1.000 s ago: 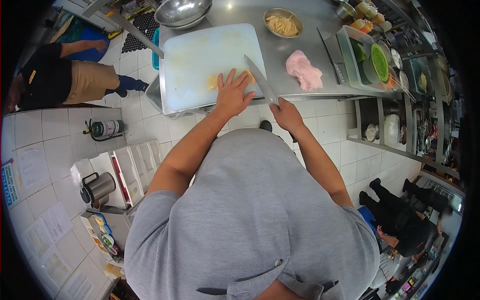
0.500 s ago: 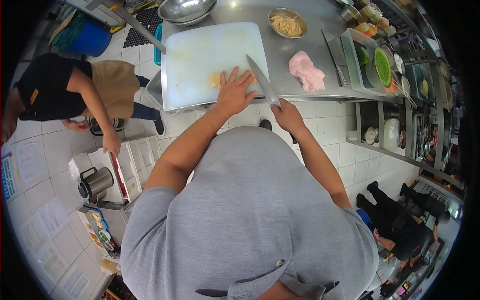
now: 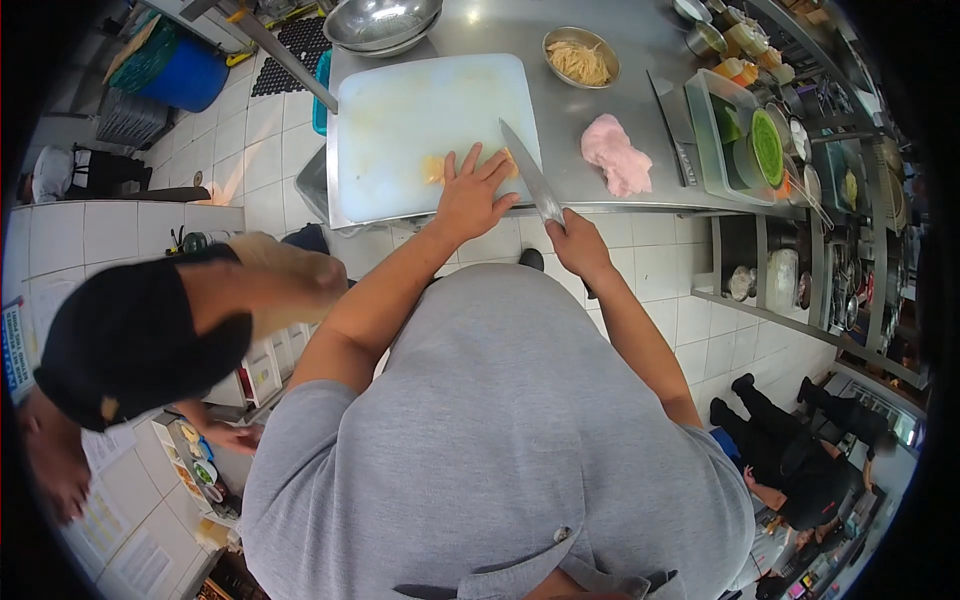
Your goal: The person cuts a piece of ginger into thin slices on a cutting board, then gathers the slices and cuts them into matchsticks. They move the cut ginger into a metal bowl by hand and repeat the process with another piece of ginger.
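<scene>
On the white cutting board (image 3: 425,110), my left hand (image 3: 468,203) lies flat with its fingers spread. Its fingertips press on pale yellow food (image 3: 433,169), which shows on both sides of the fingers; its kind is not clear. My right hand (image 3: 581,246) is closed round the handle of a large kitchen knife (image 3: 531,176). The blade points away over the board's right edge, close beside my left fingertips.
Right of the board lie a pink cloth (image 3: 615,156) and another knife (image 3: 672,125). A metal bowl (image 3: 582,57) of pale shreds stands behind; a plastic tub (image 3: 700,130) holds green items. A co-worker in a black cap (image 3: 150,340) bends close at my left.
The co-worker on my left has bent down and come nearer my left arm. My hands and the knife keep nearly the same place on the board; the view has shifted slightly.
</scene>
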Available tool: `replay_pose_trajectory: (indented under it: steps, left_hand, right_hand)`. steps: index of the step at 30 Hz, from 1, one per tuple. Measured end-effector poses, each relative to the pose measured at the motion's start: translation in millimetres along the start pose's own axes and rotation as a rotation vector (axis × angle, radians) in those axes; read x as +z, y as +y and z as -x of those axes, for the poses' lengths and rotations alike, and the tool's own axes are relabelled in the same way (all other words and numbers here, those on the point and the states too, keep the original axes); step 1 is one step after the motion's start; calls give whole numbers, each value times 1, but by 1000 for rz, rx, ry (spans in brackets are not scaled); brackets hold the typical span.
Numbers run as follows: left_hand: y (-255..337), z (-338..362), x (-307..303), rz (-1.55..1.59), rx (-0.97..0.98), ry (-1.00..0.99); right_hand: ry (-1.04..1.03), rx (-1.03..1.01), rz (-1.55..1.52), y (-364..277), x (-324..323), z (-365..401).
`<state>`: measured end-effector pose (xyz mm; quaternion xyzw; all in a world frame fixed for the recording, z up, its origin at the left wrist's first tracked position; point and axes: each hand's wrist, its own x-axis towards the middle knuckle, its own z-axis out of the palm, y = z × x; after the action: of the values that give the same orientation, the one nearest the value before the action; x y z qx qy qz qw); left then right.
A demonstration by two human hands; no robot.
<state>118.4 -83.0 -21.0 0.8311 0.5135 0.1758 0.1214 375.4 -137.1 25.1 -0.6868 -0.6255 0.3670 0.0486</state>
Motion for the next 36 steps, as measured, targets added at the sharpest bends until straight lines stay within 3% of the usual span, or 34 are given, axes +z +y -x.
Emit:
replay_pose_trajectory:
  steps: [36]
  left_hand:
    - [16, 7, 6, -46, -54, -61]
  right_hand:
    - [7, -21, -48, 0, 11, -9]
